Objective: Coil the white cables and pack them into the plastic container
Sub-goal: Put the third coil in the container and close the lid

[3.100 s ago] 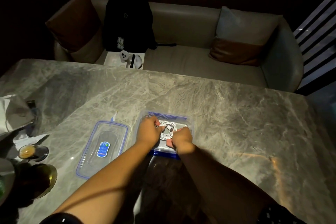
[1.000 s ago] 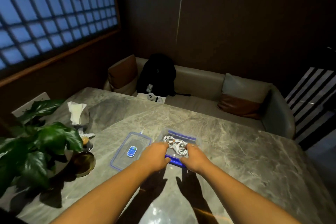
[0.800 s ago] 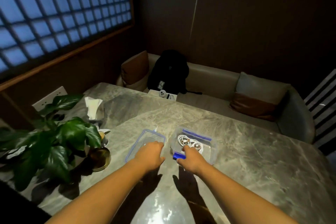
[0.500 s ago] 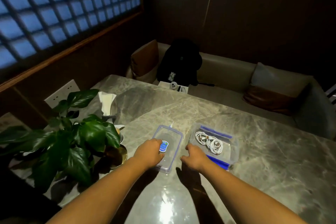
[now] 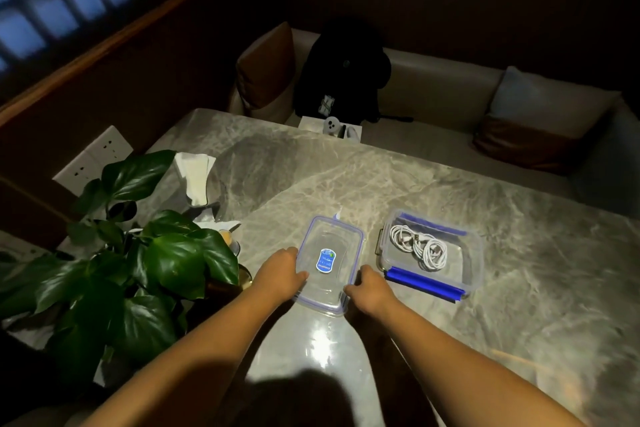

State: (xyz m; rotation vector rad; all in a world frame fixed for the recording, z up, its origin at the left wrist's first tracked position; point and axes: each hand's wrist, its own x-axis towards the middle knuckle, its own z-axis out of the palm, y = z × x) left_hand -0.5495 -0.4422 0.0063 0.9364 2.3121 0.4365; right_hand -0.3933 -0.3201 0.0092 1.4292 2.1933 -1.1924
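Tabletop (image 5: 450,191) of grey marble spreads across the room, with a leafy plant (image 5: 138,263) at its left edge. Right of centre sits the open plastic container (image 5: 479,263), a blue clip along its near side. Just beside it, to the left, lies the clear lid (image 5: 329,243). Both hands clamp the lid's near end, the left hand (image 5: 280,272) on the left edge and the right hand (image 5: 370,291) at the right corner. White cables (image 5: 419,246) lie coiled inside the container.
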